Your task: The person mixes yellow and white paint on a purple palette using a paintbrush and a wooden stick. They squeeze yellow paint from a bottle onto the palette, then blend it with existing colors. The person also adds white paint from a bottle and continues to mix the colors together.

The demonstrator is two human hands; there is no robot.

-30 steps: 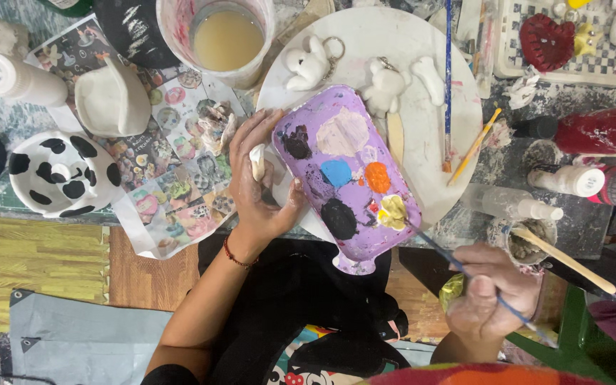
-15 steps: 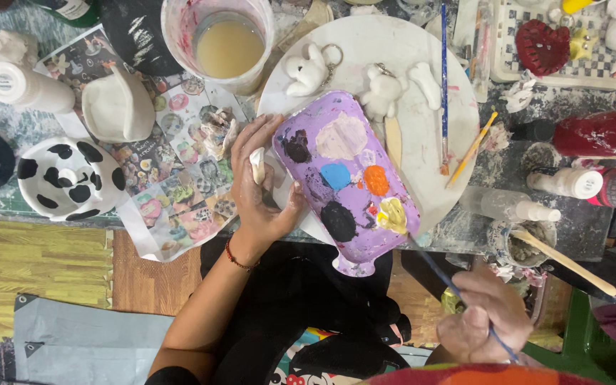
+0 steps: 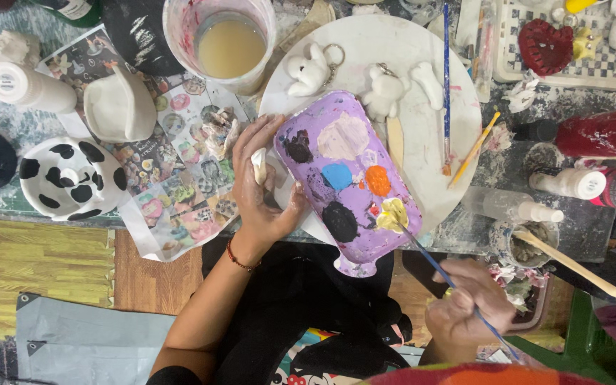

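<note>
My left hand [image 3: 259, 187] grips the left edge of a purple paint palette [image 3: 347, 178] with black, blue, orange, yellow and pale blobs, and a small white object sits between its fingers. My right hand [image 3: 470, 303] holds a thin blue-handled paintbrush [image 3: 442, 274] whose tip touches the yellow paint blob [image 3: 393, 214]. The palette rests partly over a round white board [image 3: 422, 107] that carries small white plaster figures [image 3: 308, 71].
A plastic cup of murky water [image 3: 226, 43] stands at the back. A black-spotted white bowl [image 3: 73, 178] and white bottle [image 3: 26, 85] lie left. Red and white paint bottles [image 3: 600, 135], loose brushes [image 3: 446, 85] and a jar with a wooden stick [image 3: 529, 242] are right.
My right hand has brought the brush up from the lower right so its tip now touches the yellow paint. My left hand stays on the palette.
</note>
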